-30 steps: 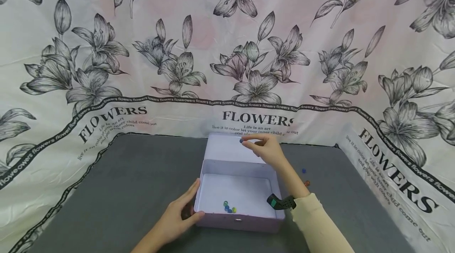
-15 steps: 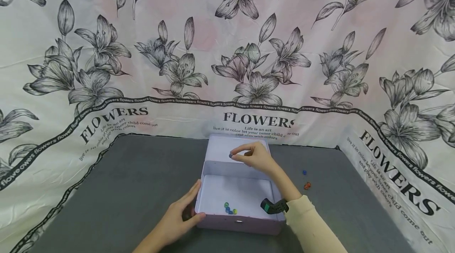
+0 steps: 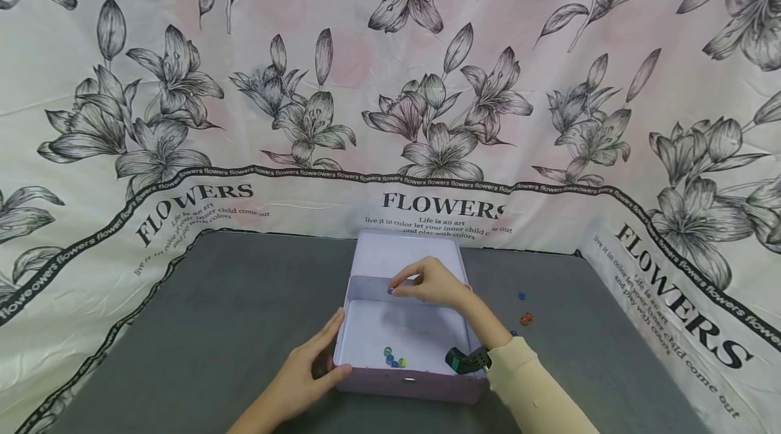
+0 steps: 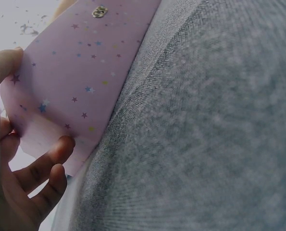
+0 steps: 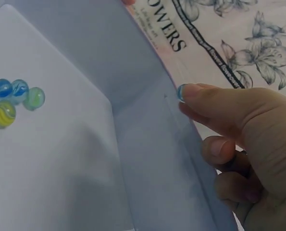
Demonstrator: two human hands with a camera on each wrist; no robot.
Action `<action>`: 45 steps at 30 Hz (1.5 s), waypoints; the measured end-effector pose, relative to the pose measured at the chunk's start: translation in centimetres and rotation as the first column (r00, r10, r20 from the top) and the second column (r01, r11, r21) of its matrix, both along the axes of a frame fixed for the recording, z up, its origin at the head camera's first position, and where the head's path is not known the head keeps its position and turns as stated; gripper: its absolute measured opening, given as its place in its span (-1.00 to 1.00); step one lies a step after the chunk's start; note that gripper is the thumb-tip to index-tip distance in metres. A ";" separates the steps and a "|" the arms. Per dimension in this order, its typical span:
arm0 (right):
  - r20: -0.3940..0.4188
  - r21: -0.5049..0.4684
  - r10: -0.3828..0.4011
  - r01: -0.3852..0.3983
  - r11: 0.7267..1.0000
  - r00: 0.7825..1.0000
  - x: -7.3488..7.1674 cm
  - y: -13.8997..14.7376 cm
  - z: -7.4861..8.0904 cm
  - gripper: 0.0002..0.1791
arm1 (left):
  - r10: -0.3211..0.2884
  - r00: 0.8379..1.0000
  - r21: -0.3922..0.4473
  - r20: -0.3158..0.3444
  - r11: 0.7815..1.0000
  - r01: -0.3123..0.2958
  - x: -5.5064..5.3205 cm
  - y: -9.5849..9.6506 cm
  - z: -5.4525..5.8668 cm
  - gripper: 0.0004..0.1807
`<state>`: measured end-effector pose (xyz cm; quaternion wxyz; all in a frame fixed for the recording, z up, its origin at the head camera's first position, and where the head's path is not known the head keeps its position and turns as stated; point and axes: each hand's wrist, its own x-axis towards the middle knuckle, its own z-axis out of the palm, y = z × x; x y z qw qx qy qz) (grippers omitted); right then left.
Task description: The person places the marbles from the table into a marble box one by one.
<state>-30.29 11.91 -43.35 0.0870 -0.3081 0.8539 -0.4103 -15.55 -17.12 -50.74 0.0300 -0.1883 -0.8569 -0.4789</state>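
The lilac box [image 3: 372, 378] lies open, lid [image 3: 384, 254] at 12 o'clock, four glass marbles [image 5: 19, 91] inside at 7; pinched blue marble [image 5: 180, 92] at 11.

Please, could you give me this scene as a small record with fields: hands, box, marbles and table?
right hand: pinches a bluish marble above the box
left hand: holds the box's near left corner
box: open, lid behind it
inside: two blue marbles, one green marble, one yellow marble
grey table: blue marbles and orange marbles, right of the box; exact count unclear

The right sleeve [image 3: 533, 383] was pale cream; near its cuff sat a black strap [image 3: 472, 361] with a green patch [image 3: 453, 361].
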 end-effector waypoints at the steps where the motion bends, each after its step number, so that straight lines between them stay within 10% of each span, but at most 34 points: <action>1: -0.003 0.014 0.015 -0.015 1.000 1.000 0.0 0.0 -0.1 -0.89 | 0.001 1.000 0.002 0.000 1.000 -0.001 0.0 0.0 0.0 -0.05; 10: -0.037 0.148 0.136 -0.129 0.981 0.990 0.3 -0.1 -1.4 -0.87 | -0.043 0.998 0.033 -0.049 0.998 0.044 0.0 0.0 -0.6 -0.09; 26: -0.132 0.385 0.143 -0.082 0.919 0.981 0.9 -0.8 -2.1 -0.95 | -0.022 1.000 0.015 -0.007 1.000 0.022 0.1 0.0 -0.5 -0.07; 36: -0.111 0.241 0.084 -0.055 0.969 0.990 0.8 -0.1 0.8 -0.87 | 0.011 0.999 -0.014 0.041 1.000 -0.010 -0.1 0.1 -0.1 -0.03; 45: -0.182 0.038 -0.153 0.162 0.986 0.971 1.8 3.5 2.8 -0.77 | 0.016 1.000 -0.004 0.021 1.000 -0.016 0.0 0.1 0.0 -0.04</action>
